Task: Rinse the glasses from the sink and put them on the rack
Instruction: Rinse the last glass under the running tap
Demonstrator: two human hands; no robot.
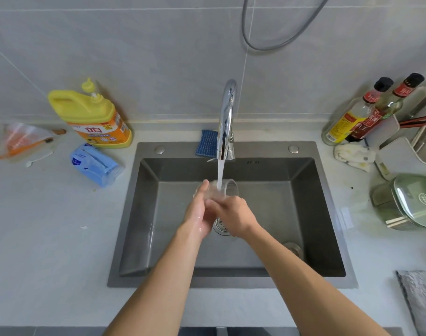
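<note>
**Rinsing a glass under the tap**

The glass (225, 190) is held over the sink (324, 214), lying on its side under the running tap (227, 117). The right hand (233, 214) grips its base with curled fingers. The left hand (198, 210) lies against its left side, fingers straight. Rinsing is the step in hand. Next, I judge, the glass goes right to the rack (423, 134) on the desk (49, 238), held firmly, since wet glass slips.

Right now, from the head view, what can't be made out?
Head view only.
Glass: lower part hidden behind left hand and right hand; water blurs its wall.
Rack: cut off by the right edge; contents unclear.
Sink floor: partly covered by the forearms, drain mostly hidden.
</note>
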